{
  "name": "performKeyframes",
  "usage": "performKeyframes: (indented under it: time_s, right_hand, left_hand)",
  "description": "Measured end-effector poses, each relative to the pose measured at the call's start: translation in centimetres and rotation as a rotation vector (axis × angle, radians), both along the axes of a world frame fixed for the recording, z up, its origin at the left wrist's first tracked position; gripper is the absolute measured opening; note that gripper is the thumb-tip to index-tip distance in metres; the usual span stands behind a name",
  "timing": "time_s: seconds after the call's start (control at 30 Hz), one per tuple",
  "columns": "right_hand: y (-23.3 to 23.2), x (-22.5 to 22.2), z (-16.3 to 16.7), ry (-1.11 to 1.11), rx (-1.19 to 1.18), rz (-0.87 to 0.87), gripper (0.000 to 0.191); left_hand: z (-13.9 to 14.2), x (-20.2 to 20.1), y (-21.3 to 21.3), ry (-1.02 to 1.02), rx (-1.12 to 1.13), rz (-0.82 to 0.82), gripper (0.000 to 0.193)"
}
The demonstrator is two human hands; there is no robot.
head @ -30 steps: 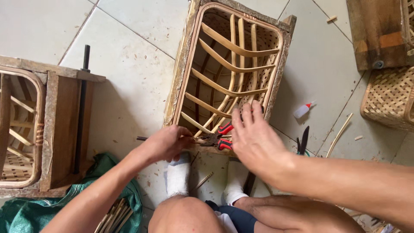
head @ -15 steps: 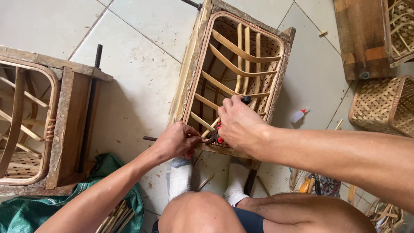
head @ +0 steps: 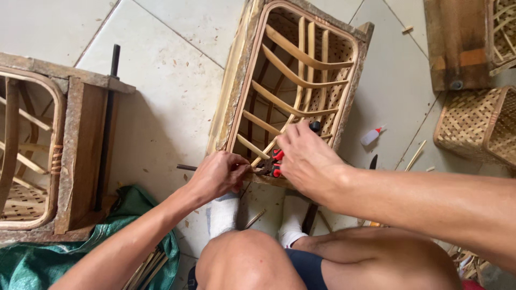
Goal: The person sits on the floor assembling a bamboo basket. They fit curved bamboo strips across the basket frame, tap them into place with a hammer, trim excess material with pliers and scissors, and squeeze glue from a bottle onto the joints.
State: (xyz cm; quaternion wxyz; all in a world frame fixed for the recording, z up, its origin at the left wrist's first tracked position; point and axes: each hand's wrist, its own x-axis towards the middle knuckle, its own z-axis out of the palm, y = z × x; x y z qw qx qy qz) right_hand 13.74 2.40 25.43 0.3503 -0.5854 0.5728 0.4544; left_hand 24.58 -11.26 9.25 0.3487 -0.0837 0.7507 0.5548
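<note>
Rattan basket frame (head: 293, 80): stands on the tiled floor (head: 161, 107), propped against your socked feet. Your left hand (head: 217, 174) is closed around its near rim; your right hand (head: 306, 158) grips red-handled cutters (head: 274, 162) at a slat end. Risks, as judged: blades nipping left fingers just beside; frame shifting; slat splitting under a skewed cut.

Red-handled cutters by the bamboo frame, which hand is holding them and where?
The right hand grips the red-handled cutters by the handles, mostly covering them. The left hand pinches a thin bamboo slat at the rectangular bamboo frame's near edge.
</note>
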Motion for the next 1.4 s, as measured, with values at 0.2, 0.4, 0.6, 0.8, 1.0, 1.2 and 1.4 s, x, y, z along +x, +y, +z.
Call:
performKeyframes:
  time_s: [0.2, 0.4, 0.6, 0.8, 1.0, 1.2, 1.4]
  right_hand:
    - [3.2, -3.1, 0.6, 0.029, -0.31, -0.237, 0.047]
    - [1.8, -4.0, -3.8, -0.105, -0.349, -0.272, 0.039]
    - [0.3, -4.8, -5.9, -0.2, -0.279, -0.247, 0.019]
    - [-0.1, -4.4, -5.3, -0.189, -0.153, -0.26, 0.028]
    - [-1.6, -3.3, -3.9, -0.159, -0.036, -0.221, 0.03]
    - [-1.8, -1.5, -3.6, -0.087, -0.062, -0.152, 0.029]
    - [5.0, -2.5, -2.8, -0.029, -0.489, -0.21, 0.031]
  left_hand:
    - [-0.8, 4.4, -1.7, 0.483, -0.172, 0.705, 0.026]
    - [-4.9, 4.8, 0.8, 0.19, 0.395, 0.923, 0.058]
    - [-5.6, 4.1, 1.6, 0.333, 0.131, 0.766, 0.075]
    - [-4.7, 4.1, 1.5, 0.398, 0.054, 0.725, 0.075]
    - [-5.1, 4.5, 1.4, 0.432, 0.018, 0.702, 0.073]
    - [-5.1, 4.8, 1.3, 0.457, -0.051, 0.646, 0.073]
    - [-3.6, 4.8, 1.2, 0.411, -0.068, 0.642, 0.07]
